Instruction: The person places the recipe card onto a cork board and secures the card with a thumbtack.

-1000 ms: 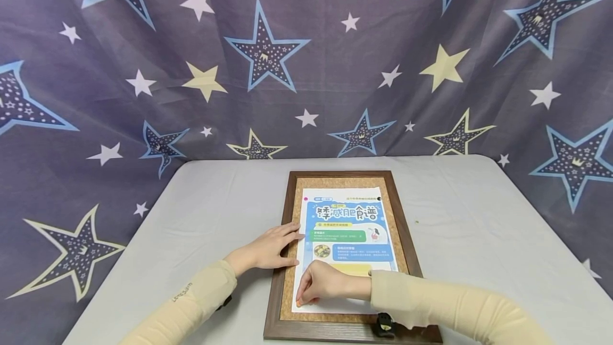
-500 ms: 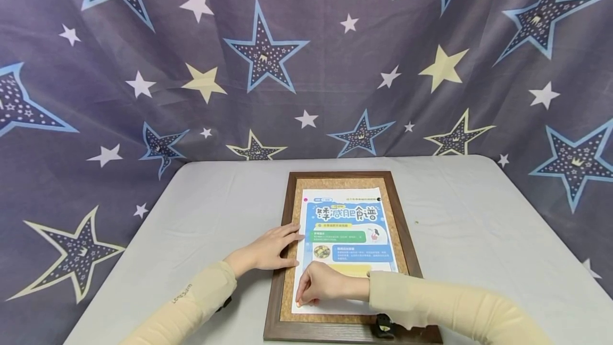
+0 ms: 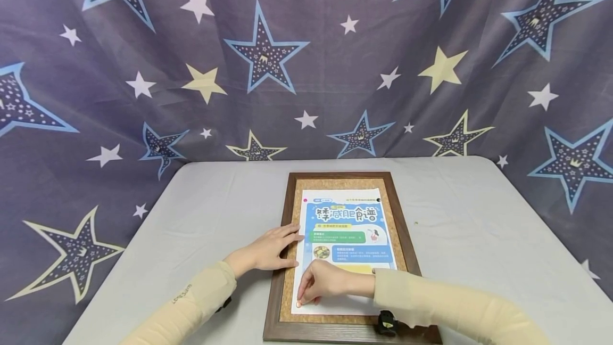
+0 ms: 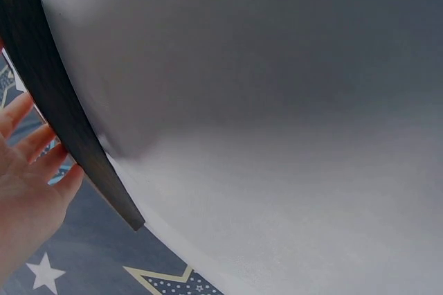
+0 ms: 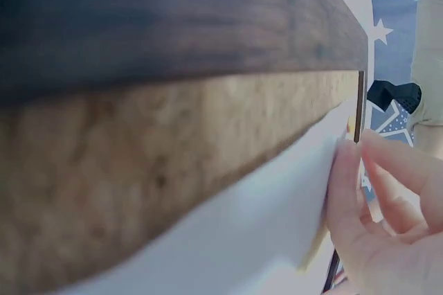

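A printed poster [image 3: 345,254] lies on a cork board [image 3: 345,182] with a brown wooden frame [image 3: 285,212]. At the poster's lower left corner, my right hand [image 3: 322,280] pinches a small orange push pin [image 3: 299,304] between thumb and index finger. The right wrist view has those fingertips at the paper, with most of the pin hidden. My left hand [image 3: 265,249] lies across the board's left side, fingers spread and their tips on the poster's left edge. A pink push pin [image 3: 305,200] sits at the poster's upper left corner, a black push pin [image 3: 378,199] at its upper right.
The board lies on a table with a pale grey cover [image 3: 230,201], near its front edge. Behind and beside the table hangs a dark curtain [image 3: 325,79] with stars. My right forearm crosses the board's lower right part.
My right hand stays at the lower left corner, its fingers shifting very slightly upward and right by the orange push pin. The left hand keeps its place.
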A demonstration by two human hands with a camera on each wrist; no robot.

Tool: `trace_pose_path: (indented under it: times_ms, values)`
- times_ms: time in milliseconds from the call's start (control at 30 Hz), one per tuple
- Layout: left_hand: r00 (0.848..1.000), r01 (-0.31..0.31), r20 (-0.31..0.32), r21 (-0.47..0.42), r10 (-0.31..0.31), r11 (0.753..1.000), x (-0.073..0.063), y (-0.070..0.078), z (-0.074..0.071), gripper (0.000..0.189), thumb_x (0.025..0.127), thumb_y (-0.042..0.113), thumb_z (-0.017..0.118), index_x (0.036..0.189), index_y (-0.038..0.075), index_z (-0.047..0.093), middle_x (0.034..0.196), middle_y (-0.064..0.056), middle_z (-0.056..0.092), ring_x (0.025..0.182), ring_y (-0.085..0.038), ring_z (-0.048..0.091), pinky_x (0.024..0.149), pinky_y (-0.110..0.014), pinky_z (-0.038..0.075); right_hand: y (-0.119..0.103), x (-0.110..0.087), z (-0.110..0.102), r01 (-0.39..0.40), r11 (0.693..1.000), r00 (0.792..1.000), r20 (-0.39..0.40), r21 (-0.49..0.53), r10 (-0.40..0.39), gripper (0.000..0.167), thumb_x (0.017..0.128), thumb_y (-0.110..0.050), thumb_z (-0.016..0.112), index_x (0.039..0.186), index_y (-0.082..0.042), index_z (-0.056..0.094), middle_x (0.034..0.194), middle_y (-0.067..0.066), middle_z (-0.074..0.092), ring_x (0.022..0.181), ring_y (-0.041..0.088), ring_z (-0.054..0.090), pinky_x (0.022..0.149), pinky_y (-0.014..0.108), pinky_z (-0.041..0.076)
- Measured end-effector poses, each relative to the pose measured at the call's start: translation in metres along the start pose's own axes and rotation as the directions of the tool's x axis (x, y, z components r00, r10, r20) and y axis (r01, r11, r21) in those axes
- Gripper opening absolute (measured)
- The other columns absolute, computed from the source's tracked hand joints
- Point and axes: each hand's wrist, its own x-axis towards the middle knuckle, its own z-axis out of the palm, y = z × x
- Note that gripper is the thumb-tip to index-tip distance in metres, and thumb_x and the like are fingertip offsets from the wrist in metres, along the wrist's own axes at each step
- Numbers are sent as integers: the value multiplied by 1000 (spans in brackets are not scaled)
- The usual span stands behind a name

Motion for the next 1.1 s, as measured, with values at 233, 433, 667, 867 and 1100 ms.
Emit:
trace_pose_path:
  times_ms: [233,433,667,867,1100]
  values:
    - [1000,13,5,-12,-13,1000,0,0,1,60,83,44,56,131,10,43,141,-14,28,130,-31,22,103,-48,20,2,-4,-10,35,999,999,2,-35,-35,7,72,8,63,73,5,68,66,12,67,52,10,59,49,17,47]
    - [1000,13,0,-9,-13,1000,0,0,1,60,82,43,57,130,9,43,141,-15,28,130,-31,23,103,-48,20,2,-7,-19,61,997,998,-5,-38,-61,7,72,8,63,77,5,68,69,12,67,57,13,61,53,17,48]
    - [1000,22,11,-3,-22,1000,0,0,1,61,82,45,56,131,11,43,142,-13,27,131,-29,22,103,-48,21,4,-13,-29,68,990,996,-46,-122,-74,6,73,0,66,78,0,69,72,5,67,59,3,58,56,16,47]
    - [1000,25,11,-9,-25,1000,0,0,1,60,82,45,56,131,11,43,142,-13,27,130,-30,22,103,-48,20,6,-17,-38,83,989,994,-60,-120,-91,9,74,5,63,81,3,68,76,9,67,63,11,62,59,17,49]
    - [1000,20,11,-10,-20,1000,0,0,0,61,83,45,55,131,10,43,142,-14,27,130,-30,22,104,-47,20,12,-21,-47,77,973,988,-116,-217,-104,9,73,3,64,80,0,69,78,6,67,67,6,59,66,17,47]
